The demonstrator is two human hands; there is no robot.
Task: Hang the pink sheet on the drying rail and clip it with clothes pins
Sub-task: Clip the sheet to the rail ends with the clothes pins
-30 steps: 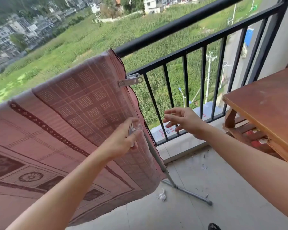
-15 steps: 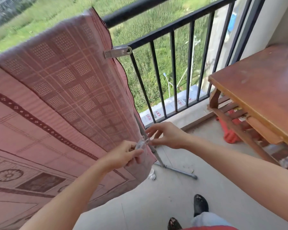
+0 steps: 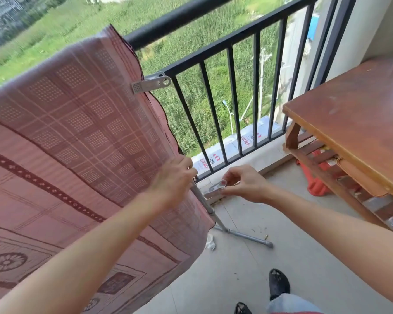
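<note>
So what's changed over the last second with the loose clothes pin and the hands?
The loose clothes pin passed from the left hand to the right hand, which now pinches it. The left hand moved to grip the pink sheet at its edge. The clipped clothes pin higher up stayed on.

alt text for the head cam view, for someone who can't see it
A person's left hand grips the edge of a pink sheet hung on a balcony drying rack, while the right hand holds a metal clothes pin. Another pin already clips the sheet higher up.
</note>
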